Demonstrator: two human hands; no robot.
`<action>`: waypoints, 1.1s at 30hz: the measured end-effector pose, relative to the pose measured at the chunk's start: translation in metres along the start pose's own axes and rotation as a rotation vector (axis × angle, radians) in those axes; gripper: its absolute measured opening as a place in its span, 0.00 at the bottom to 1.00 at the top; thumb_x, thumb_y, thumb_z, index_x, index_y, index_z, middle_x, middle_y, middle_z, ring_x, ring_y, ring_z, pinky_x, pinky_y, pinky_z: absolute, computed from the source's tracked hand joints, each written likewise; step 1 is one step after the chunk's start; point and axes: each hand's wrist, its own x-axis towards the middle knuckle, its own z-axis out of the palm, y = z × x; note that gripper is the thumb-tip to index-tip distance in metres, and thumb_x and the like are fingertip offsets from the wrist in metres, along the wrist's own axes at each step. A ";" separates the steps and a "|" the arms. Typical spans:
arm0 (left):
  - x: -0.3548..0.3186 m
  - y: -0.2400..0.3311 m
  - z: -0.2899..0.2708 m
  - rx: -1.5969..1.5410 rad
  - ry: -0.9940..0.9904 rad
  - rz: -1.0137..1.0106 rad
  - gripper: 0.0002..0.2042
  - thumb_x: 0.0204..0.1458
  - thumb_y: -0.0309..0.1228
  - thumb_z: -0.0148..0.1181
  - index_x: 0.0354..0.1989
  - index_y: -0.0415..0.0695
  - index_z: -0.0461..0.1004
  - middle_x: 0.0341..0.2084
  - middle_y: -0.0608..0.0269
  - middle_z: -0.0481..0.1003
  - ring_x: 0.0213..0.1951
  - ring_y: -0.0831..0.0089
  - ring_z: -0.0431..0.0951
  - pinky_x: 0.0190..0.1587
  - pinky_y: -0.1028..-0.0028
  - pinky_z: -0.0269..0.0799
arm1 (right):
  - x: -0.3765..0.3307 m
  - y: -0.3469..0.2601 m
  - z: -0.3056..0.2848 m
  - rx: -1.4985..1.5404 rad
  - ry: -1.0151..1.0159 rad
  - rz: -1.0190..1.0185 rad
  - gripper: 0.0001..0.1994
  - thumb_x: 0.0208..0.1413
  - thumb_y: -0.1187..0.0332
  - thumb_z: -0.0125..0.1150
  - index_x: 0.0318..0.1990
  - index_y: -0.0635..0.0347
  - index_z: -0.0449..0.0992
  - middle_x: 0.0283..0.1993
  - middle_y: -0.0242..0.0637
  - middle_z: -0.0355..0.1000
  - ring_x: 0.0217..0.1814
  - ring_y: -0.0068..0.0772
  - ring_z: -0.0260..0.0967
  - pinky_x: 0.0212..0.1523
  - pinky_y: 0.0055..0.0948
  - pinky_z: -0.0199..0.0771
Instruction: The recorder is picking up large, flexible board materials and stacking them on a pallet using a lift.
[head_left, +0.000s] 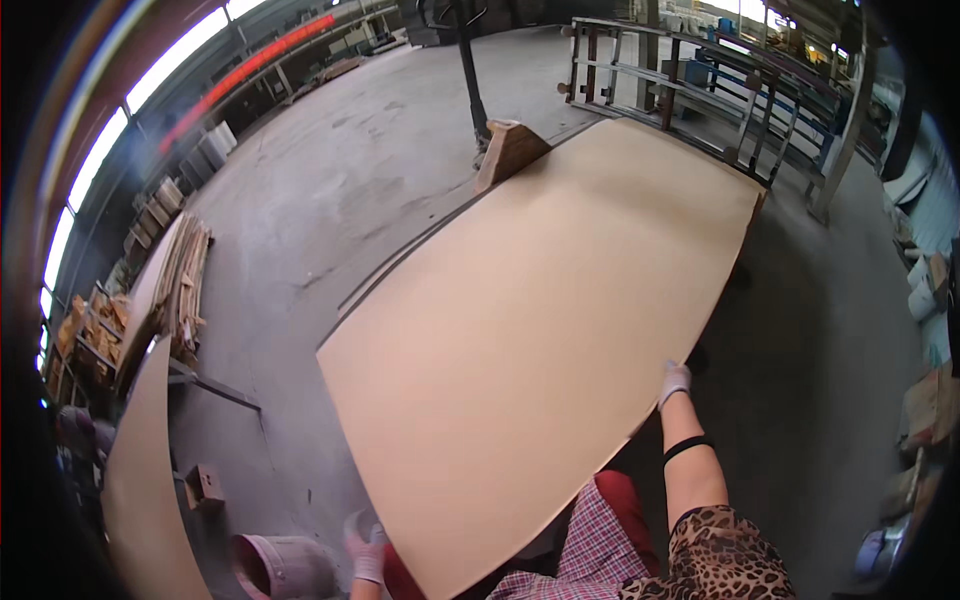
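Observation:
A large tan board (520, 310), thin and smooth like a veneer or fibreboard sheet, spreads out in front of me and reaches to my lap. My right hand (676, 382), in a pale glove, is closed on its right edge, with the fingers partly hidden at the rim. Beside the near left edge is my left hand (366, 550), also gloved and somewhat blurred. Its fingers look apart, and nothing shows in them. Dark sheet edges (400, 252) show along the board's far left side.
A wooden block (513, 152) and an upright dark pole (468, 75) stand by the far edge. Metal racks (690, 90) are at the back right. On the left are a bucket (283, 567), a small box (204, 487), another tan sheet (150, 490) and stacked boards (185, 280).

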 end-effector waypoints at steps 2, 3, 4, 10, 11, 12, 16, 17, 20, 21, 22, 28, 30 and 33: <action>-0.007 -0.167 -0.012 0.358 -0.071 -0.367 0.32 0.45 0.35 0.59 0.57 0.35 0.54 0.44 0.48 0.67 0.41 0.62 0.72 0.45 0.69 0.68 | 0.017 0.004 -0.002 -0.079 0.077 -0.017 0.09 0.49 0.73 0.49 0.40 0.63 0.66 0.34 0.42 0.68 0.32 0.41 0.69 0.33 0.42 0.70; 0.002 -0.171 0.010 0.341 -0.102 -0.368 0.32 0.45 0.35 0.59 0.57 0.35 0.54 0.44 0.48 0.67 0.41 0.62 0.72 0.45 0.69 0.68 | 0.022 0.005 -0.011 -0.096 0.100 -0.036 0.09 0.49 0.73 0.49 0.40 0.63 0.66 0.34 0.42 0.68 0.32 0.41 0.69 0.33 0.42 0.70; 0.010 -0.166 0.026 -0.115 -0.199 -0.583 0.32 0.47 0.37 0.58 0.57 0.35 0.52 0.44 0.47 0.67 0.41 0.61 0.72 0.44 0.69 0.69 | 0.026 0.012 -0.020 -0.115 0.136 -0.068 0.09 0.50 0.73 0.49 0.40 0.64 0.66 0.35 0.43 0.69 0.33 0.40 0.68 0.34 0.41 0.70; 0.094 -0.132 0.108 -0.592 -0.749 -1.019 0.26 0.52 0.37 0.51 0.56 0.37 0.51 0.44 0.51 0.68 0.41 0.60 0.72 0.36 0.63 0.72 | 0.046 0.064 -0.070 -0.199 0.107 -0.031 0.11 0.50 0.74 0.50 0.41 0.66 0.67 0.38 0.45 0.69 0.35 0.42 0.68 0.38 0.41 0.69; 0.086 -0.096 0.112 -0.646 -0.544 -0.939 0.22 0.52 0.32 0.51 0.54 0.39 0.53 0.44 0.52 0.68 0.41 0.59 0.71 0.36 0.63 0.72 | 0.039 0.075 -0.071 -0.230 0.053 0.014 0.12 0.50 0.74 0.51 0.43 0.66 0.67 0.39 0.46 0.69 0.36 0.44 0.69 0.39 0.43 0.70; 0.090 -0.081 0.105 -0.689 -0.314 -0.844 0.19 0.51 0.28 0.50 0.52 0.42 0.55 0.43 0.53 0.68 0.41 0.59 0.71 0.35 0.62 0.72 | 0.018 0.095 -0.053 -0.189 -0.016 0.127 0.13 0.48 0.75 0.52 0.43 0.66 0.67 0.38 0.46 0.69 0.36 0.46 0.69 0.40 0.43 0.70; 0.112 -0.063 0.140 -0.708 -0.351 -0.665 0.22 0.48 0.19 0.48 0.53 0.46 0.54 0.46 0.54 0.66 0.44 0.59 0.70 0.41 0.62 0.71 | 0.008 0.163 -0.060 -0.263 -0.036 0.247 0.15 0.50 0.75 0.51 0.48 0.63 0.65 0.43 0.44 0.69 0.41 0.47 0.68 0.42 0.43 0.70; 0.121 -0.077 0.150 -0.756 -0.369 -0.511 0.23 0.48 0.19 0.48 0.53 0.48 0.54 0.46 0.55 0.66 0.44 0.61 0.70 0.39 0.62 0.71 | 0.001 0.174 -0.052 -0.167 -0.035 0.307 0.15 0.51 0.74 0.50 0.48 0.62 0.64 0.44 0.44 0.69 0.41 0.47 0.68 0.42 0.43 0.69; 0.138 -0.086 0.165 -0.557 -0.444 -0.707 0.24 0.47 0.20 0.49 0.54 0.51 0.53 0.45 0.57 0.66 0.44 0.63 0.70 0.38 0.62 0.70 | 0.006 0.189 -0.042 -0.422 -0.015 0.305 0.15 0.53 0.73 0.49 0.49 0.60 0.63 0.44 0.43 0.68 0.41 0.47 0.68 0.42 0.43 0.69; 0.144 -0.099 0.167 -0.572 -0.490 -0.718 0.25 0.47 0.21 0.50 0.54 0.52 0.52 0.45 0.58 0.67 0.44 0.64 0.70 0.37 0.62 0.70 | 0.006 0.194 -0.040 -0.437 -0.024 0.320 0.15 0.53 0.73 0.49 0.49 0.60 0.63 0.44 0.43 0.68 0.41 0.47 0.68 0.42 0.43 0.69; 0.146 -0.109 0.167 -0.590 -0.530 -0.736 0.26 0.47 0.22 0.51 0.55 0.52 0.52 0.44 0.60 0.67 0.43 0.65 0.70 0.36 0.62 0.69 | 0.009 0.194 -0.042 -0.541 -0.036 0.285 0.14 0.53 0.72 0.49 0.48 0.59 0.64 0.43 0.43 0.69 0.41 0.46 0.68 0.41 0.44 0.70; 0.168 -0.060 0.181 0.090 -0.813 -0.722 0.33 0.47 0.34 0.56 0.60 0.47 0.46 0.42 0.57 0.69 0.38 0.68 0.71 0.38 0.67 0.71 | 0.001 0.157 -0.040 -0.374 -0.066 0.368 0.16 0.54 0.69 0.48 0.51 0.54 0.61 0.47 0.39 0.66 0.47 0.45 0.66 0.42 0.50 0.67; 0.151 -0.094 0.141 0.186 -0.673 -0.546 0.33 0.48 0.36 0.56 0.60 0.46 0.46 0.42 0.56 0.69 0.41 0.67 0.71 0.43 0.68 0.69 | -0.027 0.159 -0.016 -0.519 -0.135 0.416 0.17 0.54 0.70 0.47 0.52 0.54 0.59 0.49 0.39 0.64 0.51 0.42 0.63 0.45 0.51 0.64; 0.119 -0.095 0.077 -0.029 -0.458 -0.328 0.31 0.47 0.36 0.57 0.58 0.43 0.50 0.44 0.55 0.68 0.46 0.67 0.69 0.50 0.71 0.64 | -0.025 0.160 -0.044 -0.891 -0.115 0.344 0.22 0.49 0.69 0.52 0.53 0.49 0.54 0.50 0.36 0.60 0.45 0.42 0.62 0.36 0.48 0.63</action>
